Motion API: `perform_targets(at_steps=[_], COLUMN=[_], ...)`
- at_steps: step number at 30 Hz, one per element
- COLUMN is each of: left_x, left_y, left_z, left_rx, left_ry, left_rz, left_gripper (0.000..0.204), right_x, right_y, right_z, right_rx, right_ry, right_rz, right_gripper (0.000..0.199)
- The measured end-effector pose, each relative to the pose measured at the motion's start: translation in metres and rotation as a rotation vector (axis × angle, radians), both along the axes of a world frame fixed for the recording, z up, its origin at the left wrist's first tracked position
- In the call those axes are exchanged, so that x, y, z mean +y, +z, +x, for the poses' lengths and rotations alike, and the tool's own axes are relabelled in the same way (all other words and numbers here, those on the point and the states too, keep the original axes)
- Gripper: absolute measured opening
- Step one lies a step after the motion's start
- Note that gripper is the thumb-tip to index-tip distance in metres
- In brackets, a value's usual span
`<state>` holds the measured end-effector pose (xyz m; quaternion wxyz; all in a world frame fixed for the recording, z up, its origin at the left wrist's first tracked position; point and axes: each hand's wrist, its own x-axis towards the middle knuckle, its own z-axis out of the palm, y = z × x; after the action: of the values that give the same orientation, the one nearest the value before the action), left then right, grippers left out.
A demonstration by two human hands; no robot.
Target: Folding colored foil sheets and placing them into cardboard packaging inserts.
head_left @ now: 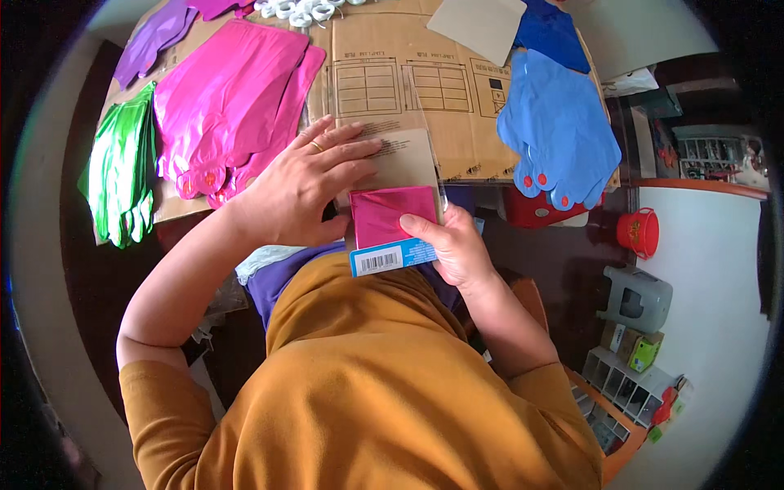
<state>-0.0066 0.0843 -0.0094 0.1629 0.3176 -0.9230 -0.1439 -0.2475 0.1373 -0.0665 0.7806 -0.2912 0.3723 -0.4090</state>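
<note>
Low over the table's near edge, my right hand [457, 247] grips a folded magenta foil piece [384, 214], its thumb pressed on top and its fingers hidden below. A blue card [392, 258] with a barcode lies along the foil's near end. A clear plastic bag [402, 160] with small print extends from the foil toward the table. Across the bag's left side my left hand [314, 175] rests with its fingers stretched out and a ring on one; its thumb reaches beside the foil. How far the foil is inside the bag I cannot tell.
Cardboard [367, 41] covers the table. Stacked on it are pink foil pieces [233, 98], green foil pieces [122, 167], purple ones [155, 37], light blue ones [559, 122] and dark blue ones [555, 33]. White rings [298, 10] and a grey card [478, 26] lie farther back. A red bucket [638, 233] stands right.
</note>
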Motion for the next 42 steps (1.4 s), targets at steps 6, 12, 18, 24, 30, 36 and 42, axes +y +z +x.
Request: perform_targets(at_steps=[6, 12, 18, 24, 30, 36, 42], left_x=[0.008, 0.012, 0.006, 0.0, 0.0, 0.003, 0.009], left_y=[-0.023, -0.007, -0.008, -0.02, -0.017, -0.018, -0.023], left_z=[-0.005, -0.004, -0.004, -0.007, -0.005, -0.012, -0.021], left_rx=[0.015, 0.207, 0.111, 0.068, 0.182, 0.033, -0.033], left_ry=[0.079, 0.096, 0.072, 0.056, 0.055, 0.044, 0.069], left_rz=[-0.214, -0.029, -0.069, -0.271, -0.044, -0.198, -0.385], left_gripper=[0.044, 0.038, 0.04, 0.028, 0.035, 0.042, 0.035], right_x=[0.001, 0.001, 0.003, 0.003, 0.0, -0.004, -0.002], right_y=[-0.001, 0.01, 0.001, 0.006, 0.009, 0.001, 0.0], right_z=[0.003, 0.0, -0.001, 0.002, -0.005, -0.006, -0.004], right_rx=[0.01, -0.048, -0.032, -0.035, -0.019, -0.015, 0.013], right_ry=[-0.036, -0.065, -0.072, -0.094, -0.097, -0.083, -0.118], right_rz=[-0.077, -0.041, -0.038, 0.01, 0.094, 0.161, 0.188], right_gripper=[0.028, 0.025, 0.024, 0.029, 0.031, 0.03, 0.028])
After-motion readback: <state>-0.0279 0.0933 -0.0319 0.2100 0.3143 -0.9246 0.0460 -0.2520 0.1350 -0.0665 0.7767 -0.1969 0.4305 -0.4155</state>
